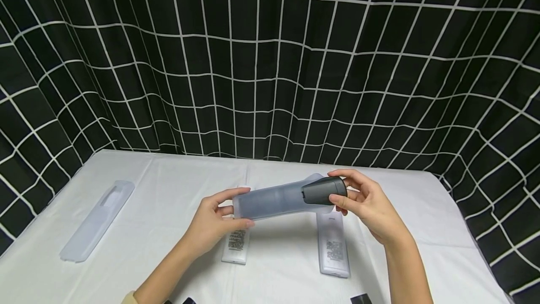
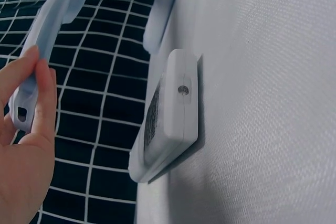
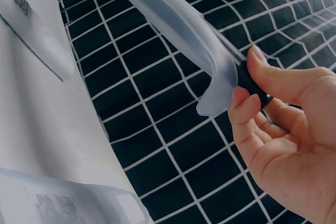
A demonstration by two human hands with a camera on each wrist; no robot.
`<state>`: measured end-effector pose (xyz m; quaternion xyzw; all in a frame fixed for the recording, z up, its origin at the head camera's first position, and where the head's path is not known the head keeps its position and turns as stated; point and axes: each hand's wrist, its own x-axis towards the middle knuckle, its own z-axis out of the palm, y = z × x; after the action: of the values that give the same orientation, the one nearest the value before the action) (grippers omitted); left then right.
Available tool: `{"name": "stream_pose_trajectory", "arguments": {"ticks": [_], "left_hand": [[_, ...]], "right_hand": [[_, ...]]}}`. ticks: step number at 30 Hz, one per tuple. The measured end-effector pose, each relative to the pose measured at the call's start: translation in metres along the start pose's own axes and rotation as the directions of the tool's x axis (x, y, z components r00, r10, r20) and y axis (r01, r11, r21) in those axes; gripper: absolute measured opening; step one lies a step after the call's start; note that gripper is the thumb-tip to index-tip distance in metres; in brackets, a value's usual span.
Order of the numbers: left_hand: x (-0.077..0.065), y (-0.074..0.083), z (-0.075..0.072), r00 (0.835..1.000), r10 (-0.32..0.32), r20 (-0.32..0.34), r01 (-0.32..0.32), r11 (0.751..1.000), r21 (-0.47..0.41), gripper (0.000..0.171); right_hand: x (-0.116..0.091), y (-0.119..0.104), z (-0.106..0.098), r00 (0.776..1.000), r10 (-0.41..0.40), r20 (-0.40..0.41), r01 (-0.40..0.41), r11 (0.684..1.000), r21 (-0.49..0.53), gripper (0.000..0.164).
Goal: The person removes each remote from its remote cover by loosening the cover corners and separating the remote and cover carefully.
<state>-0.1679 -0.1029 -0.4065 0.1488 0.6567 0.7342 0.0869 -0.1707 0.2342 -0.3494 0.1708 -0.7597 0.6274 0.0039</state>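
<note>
Above the table, a translucent silicone sleeve covers most of a dark grey remote control, whose rounded end sticks out at the right. My left hand grips the sleeve's left end between thumb and fingers; a small slot shows in that end in the left wrist view. My right hand pinches the remote's bare dark end. In the right wrist view, the sleeve's flared lip bends away from the remote beside my fingers. The remote's buttons cannot be seen.
A white remote control with a printed label lies below my left hand. Another white remote in a translucent cover lies below the right. A loose translucent sleeve lies at the left on the white tablecloth. A black grid curtain hangs behind.
</note>
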Motion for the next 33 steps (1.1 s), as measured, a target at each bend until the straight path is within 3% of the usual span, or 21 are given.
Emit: {"name": "stream_pose_trajectory", "arguments": {"ticks": [33], "left_hand": [[-0.0005, 0.0016, -0.0040, 1.000, 0.013, 0.025, -0.013, 1.000, -0.006, 0.069]], "right_hand": [[-0.0020, 0.0012, -0.0094, 0.999, -0.034, -0.004, 0.034, 0.999, 0.009, 0.044]]}}
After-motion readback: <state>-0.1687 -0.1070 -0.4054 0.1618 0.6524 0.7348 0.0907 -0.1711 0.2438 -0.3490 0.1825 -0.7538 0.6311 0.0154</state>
